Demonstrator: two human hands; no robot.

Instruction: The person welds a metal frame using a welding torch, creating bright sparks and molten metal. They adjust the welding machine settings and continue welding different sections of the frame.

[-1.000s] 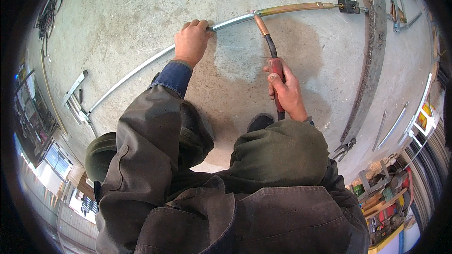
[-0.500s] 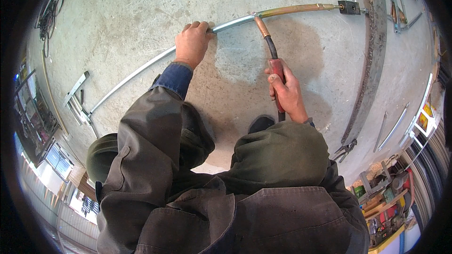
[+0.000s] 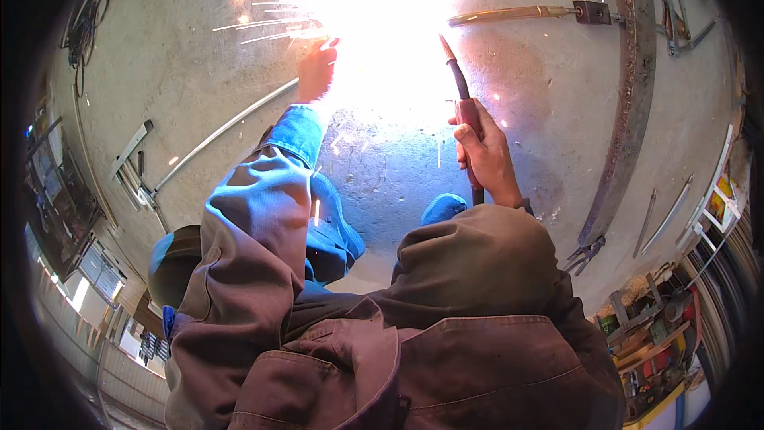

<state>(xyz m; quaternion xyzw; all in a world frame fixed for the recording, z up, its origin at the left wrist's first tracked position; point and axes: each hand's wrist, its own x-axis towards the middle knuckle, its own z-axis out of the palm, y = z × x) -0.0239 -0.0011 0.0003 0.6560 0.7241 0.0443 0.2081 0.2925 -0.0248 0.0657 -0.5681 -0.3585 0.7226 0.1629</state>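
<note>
A blinding white welding arc [image 3: 382,20] flares in front of me, throwing sparks mostly to the left. My right hand [image 3: 492,161] is wrapped round the red handle of a welding torch [image 3: 458,80], whose copper nozzle points into the glare. My left hand [image 3: 316,76] is closed on a long silver metal rod [image 3: 227,129]; glare hides part of its fingers. Beyond the glare, a brass-coloured bar [image 3: 509,15] runs right to a dark block [image 3: 592,13]. The spot where rod, bar and torch tip meet is washed out.
A heavy steel strip [image 3: 629,111] runs along the floor at right, with pliers [image 3: 586,255] at its near end. Metal brackets [image 3: 131,151] lie at left, below a coiled black cable [image 3: 83,32]. A crate of tools [image 3: 656,358] stands at lower right.
The arc has lit at the torch tip, with sparks and bright light over the floor and my sleeves. Both hands have stayed almost in place.
</note>
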